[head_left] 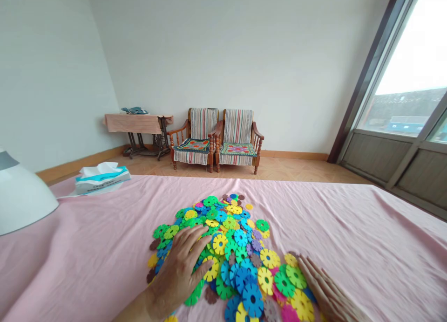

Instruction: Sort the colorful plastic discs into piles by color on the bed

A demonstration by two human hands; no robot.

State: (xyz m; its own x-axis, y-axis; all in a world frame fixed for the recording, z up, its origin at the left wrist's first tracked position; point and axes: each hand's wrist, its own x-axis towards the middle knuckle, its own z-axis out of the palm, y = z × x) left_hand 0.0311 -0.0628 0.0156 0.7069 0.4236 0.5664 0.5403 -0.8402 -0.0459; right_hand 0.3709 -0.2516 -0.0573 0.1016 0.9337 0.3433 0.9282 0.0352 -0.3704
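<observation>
A heap of notched plastic discs (240,238) in green, blue, yellow, pink, purple and brown spreads over the pink cloth. My left hand (185,261) rests on the heap's left side, fingers spread and palm down, covering some discs. Near its thumb sits a yellow disc (210,268). At the lower right edge, my right hand (326,287) lies with its fingers stretched out against the outer discs, beside a green disc (296,276) and a yellow disc (302,305). Neither hand has a disc between its fingers that I can see.
The pink cloth (377,247) covers the surface, wrinkled in places. A tissue pack (102,178) lies at the far left, behind a white rounded object (24,196). Beyond stand two wooden armchairs (238,140) and a cloth-covered sewing table (136,123). A window (408,79) is at right.
</observation>
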